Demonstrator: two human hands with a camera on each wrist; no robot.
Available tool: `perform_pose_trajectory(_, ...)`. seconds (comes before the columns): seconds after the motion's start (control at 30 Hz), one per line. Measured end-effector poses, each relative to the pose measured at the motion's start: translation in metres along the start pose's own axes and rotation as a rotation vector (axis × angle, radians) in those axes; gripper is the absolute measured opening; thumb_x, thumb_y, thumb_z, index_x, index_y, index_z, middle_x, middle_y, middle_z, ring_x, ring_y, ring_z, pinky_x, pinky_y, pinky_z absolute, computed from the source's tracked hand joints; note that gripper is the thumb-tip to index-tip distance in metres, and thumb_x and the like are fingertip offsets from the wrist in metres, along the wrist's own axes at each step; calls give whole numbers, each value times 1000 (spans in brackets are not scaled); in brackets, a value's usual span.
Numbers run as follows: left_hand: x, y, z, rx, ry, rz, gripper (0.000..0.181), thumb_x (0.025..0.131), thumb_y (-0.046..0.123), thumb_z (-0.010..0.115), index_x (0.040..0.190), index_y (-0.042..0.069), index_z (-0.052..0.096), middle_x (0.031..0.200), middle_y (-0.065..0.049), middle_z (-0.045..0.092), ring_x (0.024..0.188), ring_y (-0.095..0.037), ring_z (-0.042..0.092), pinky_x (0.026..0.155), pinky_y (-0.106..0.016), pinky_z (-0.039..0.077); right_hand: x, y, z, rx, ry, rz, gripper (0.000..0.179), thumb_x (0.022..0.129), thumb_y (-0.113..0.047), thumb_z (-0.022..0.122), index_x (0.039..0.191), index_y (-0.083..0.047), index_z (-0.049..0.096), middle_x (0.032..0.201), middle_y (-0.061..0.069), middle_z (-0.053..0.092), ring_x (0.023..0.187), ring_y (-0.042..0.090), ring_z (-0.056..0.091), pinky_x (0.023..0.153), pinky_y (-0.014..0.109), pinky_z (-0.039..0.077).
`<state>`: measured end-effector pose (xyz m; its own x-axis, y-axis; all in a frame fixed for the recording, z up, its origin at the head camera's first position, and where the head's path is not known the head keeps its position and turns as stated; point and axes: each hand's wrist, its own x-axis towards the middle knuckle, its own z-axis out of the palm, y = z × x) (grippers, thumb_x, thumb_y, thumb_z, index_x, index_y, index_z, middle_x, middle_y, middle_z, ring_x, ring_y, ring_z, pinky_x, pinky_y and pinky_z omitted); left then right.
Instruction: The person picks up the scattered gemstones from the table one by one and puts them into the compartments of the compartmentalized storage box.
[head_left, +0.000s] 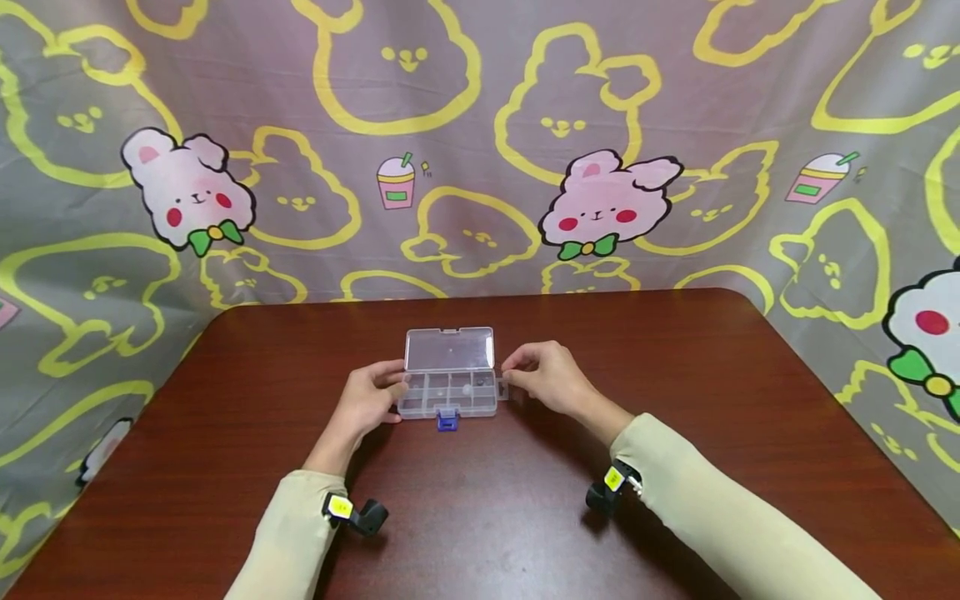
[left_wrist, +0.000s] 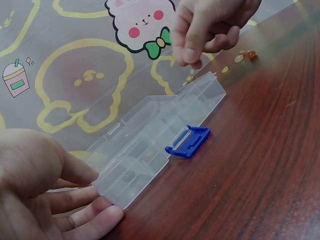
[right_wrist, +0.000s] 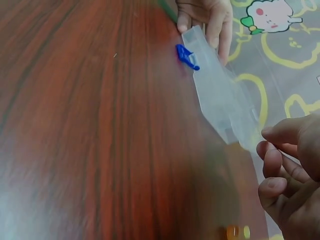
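Note:
A clear plastic compartment box (head_left: 474, 411) lies on the table, its transparent lid (head_left: 450, 350) raised at the back. The blue latch (head_left: 447, 422) hangs down at the front. My left hand (head_left: 367, 400) grips the box's left end, thumb on the near side and fingers round the end. Small pale pieces show in some compartments. Close by the box's right end is my right hand (head_left: 551, 379), thumb and index fingertips brought together and the other fingers curled; I cannot tell whether something tiny is between them.
Several small amber and yellow beads (left_wrist: 251, 54) lie on the table past the box's right end. The brown wooden table (head_left: 480, 517) meets a patterned cloth (head_left: 465, 100) behind and at both sides. A small camera is strapped on each wrist.

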<state>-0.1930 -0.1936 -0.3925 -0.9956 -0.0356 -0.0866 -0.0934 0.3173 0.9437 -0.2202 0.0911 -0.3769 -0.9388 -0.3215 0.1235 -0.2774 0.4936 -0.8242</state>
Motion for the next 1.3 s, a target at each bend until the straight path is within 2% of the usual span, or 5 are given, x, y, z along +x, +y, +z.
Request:
perform_pose_trajectory(0.17,0,-1,-1,-1,-1,-1,41,96,-2,59,137,-7,56,127,-28,62,81,-20,63,54,-30,59,-10,9,-12,-45,3,-16,4,86,-8,77,89,-6,75,73,-1,67,53,15,57,51,30,52)
perform_pose_trajectory(0.47,2,-2,-1,-1,-2,9,40,96,-2,59,136,-7,56,126,-29,63,79,-18,63,53,-30,59,-32,29,-33,-140,-10,-61,7,84,-7,77,91,-7,74,71,-2,63,60,15,55,53,27,47)
perform_pose_trajectory(0.63,2,-1,-1,-8,-7,12,41,96,-2,59,136,-8,56,126,-29,62,77,-18,62,53,-29,58,-42,41,-41,-163,-4,-42,9,84,-6,78,91,-6,73,70,-3,61,59,13,55,54,26,47)
perform_pose_trajectory(0.83,1,-1,0,-23,-7,5,40,96,-3,58,136,-8,55,127,-30,62,76,-18,62,52,-28,58,-47,47,-43,-149,-28,-12,11,83,-7,78,93,-4,73,70,-2,60,54,13,56,50,25,47)
perform_pose_trajectory(1.3,0,0,0,3,-2,6,40,97,-2,58,137,-7,55,127,-29,62,78,-20,63,54,-30,59,-49,49,-42,-232,14,-72,10,82,-6,80,83,-9,71,77,-4,64,67,10,55,58,24,46)
